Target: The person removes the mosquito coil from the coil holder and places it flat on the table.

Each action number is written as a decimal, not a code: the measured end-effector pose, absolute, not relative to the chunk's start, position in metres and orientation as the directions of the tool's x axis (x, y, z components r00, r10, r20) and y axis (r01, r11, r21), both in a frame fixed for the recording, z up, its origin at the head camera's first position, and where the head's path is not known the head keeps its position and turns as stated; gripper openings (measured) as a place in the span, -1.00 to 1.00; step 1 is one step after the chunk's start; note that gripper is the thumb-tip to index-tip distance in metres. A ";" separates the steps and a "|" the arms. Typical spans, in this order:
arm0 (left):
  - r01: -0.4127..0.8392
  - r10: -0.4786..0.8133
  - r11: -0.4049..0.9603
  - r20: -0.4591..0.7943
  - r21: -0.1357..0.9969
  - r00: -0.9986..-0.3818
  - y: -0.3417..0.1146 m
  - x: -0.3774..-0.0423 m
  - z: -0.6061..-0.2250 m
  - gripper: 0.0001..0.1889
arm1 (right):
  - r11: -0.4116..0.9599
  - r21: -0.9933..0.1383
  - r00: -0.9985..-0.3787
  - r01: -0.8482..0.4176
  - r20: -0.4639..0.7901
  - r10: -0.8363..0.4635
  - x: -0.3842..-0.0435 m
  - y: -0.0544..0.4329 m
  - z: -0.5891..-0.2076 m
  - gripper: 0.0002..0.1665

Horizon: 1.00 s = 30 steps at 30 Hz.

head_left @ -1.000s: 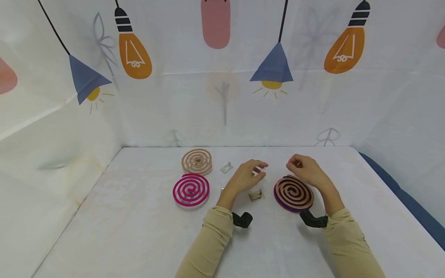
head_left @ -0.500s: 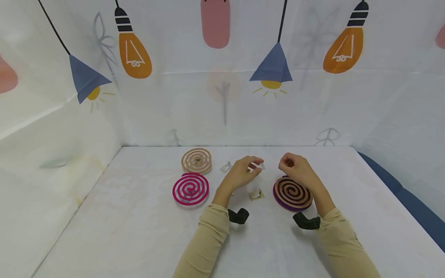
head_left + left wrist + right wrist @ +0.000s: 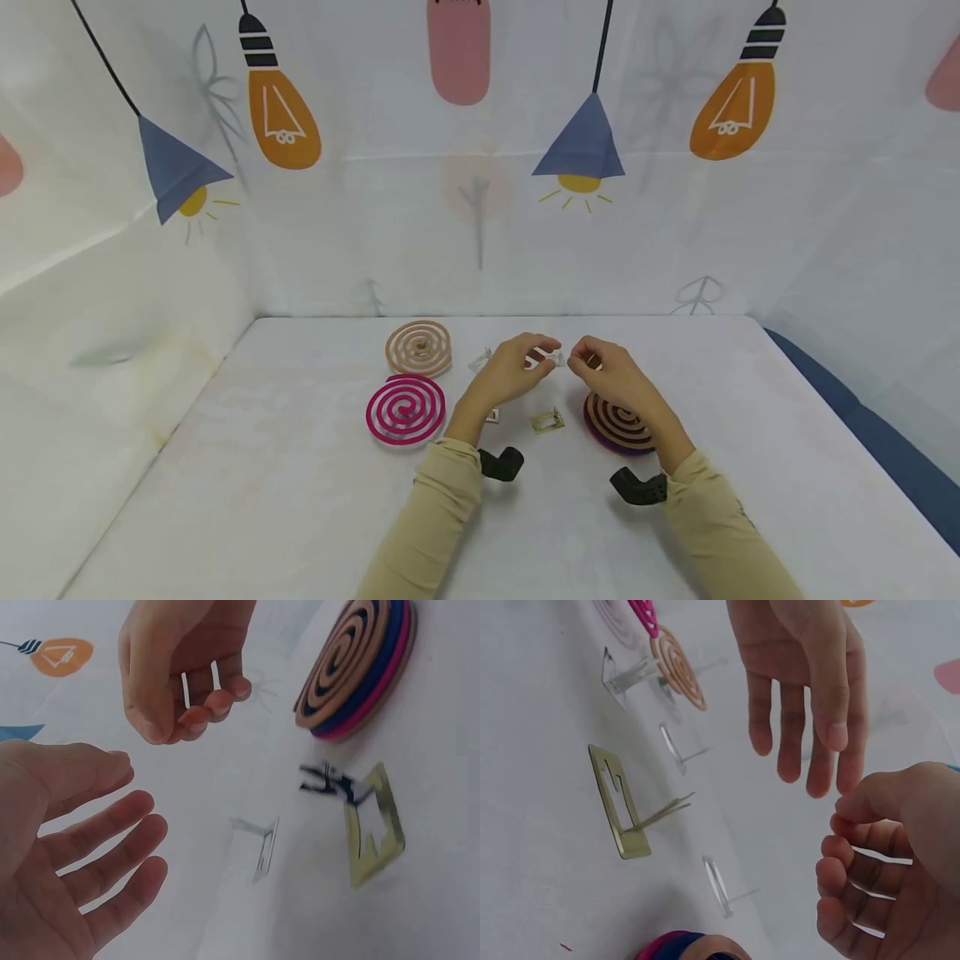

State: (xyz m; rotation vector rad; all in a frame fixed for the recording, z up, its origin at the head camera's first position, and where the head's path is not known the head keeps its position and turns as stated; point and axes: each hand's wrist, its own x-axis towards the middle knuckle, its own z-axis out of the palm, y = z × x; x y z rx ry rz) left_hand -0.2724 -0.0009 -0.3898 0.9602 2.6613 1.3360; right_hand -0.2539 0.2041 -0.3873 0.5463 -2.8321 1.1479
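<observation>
My left hand (image 3: 504,371) hovers over the back middle of the table, fingers spread and relaxed, nothing in it. To its right, my right hand (image 3: 617,377) has its thumb tip against the curled index finger; no object shows between them. In the right wrist view, the fingertips of both hands come close together. Below the right hand, and partly hidden by it, lies a stack of mosquito coils (image 3: 617,427) in tan, blue and pink. A gold metal coil stand (image 3: 547,420) with a raised prong lies between the forearms.
A pink mosquito coil (image 3: 406,409) and a tan one (image 3: 418,348) lie at the left. Silver coil stands (image 3: 622,682) are scattered around and behind the left hand. A tiny red fragment (image 3: 566,946) shows on the white tabletop (image 3: 262,467). A printed white curtain (image 3: 360,233) closes the back.
My right hand has moved left from above the coil stack toward the left hand, its thumb and index finger kept together. The left hand has shifted slightly left and up, still relaxed.
</observation>
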 end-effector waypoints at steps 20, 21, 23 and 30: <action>0.492 0.487 0.518 0.232 0.700 -0.842 -0.077 -0.272 -0.386 -0.72 | 0.601 -0.690 -0.901 -0.404 0.185 -0.393 -0.252 0.163 -0.398 -0.76; 0.489 0.487 0.513 0.230 0.705 -0.843 -0.081 -0.271 -0.385 -0.72 | 0.600 -0.689 -0.899 -0.407 0.188 -0.395 -0.252 0.162 -0.398 -0.74; 0.481 0.479 0.518 0.225 0.707 -0.848 -0.088 -0.270 -0.383 -0.71 | 0.597 -0.688 -0.896 -0.412 0.190 -0.400 -0.251 0.158 -0.399 -0.69; 0.457 0.458 0.578 0.195 0.676 -0.867 -0.103 -0.269 -0.379 -0.70 | 0.581 -0.684 -0.880 -0.441 0.201 -0.431 -0.251 0.147 -0.402 -0.68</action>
